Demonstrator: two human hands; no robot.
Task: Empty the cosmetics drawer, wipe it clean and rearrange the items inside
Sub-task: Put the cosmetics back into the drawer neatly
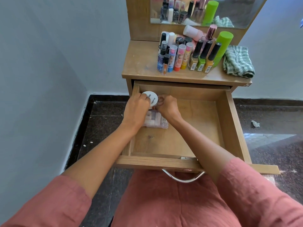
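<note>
Drawer (229,122) pulled wide open, bare wood from 12 round to 6 o'clock. Both hands crowd the 10 o'clock corner. The left hand (136,105) grips a round white tub (151,97). The right hand (167,107) curls at the tub's edge, but I cannot tell whether it grips. A clear case (155,122) lies just beneath.

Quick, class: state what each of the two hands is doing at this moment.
Left hand: grips the round white tub.
Right hand: fingers curled beside the tub; grip cannot be told.
</note>
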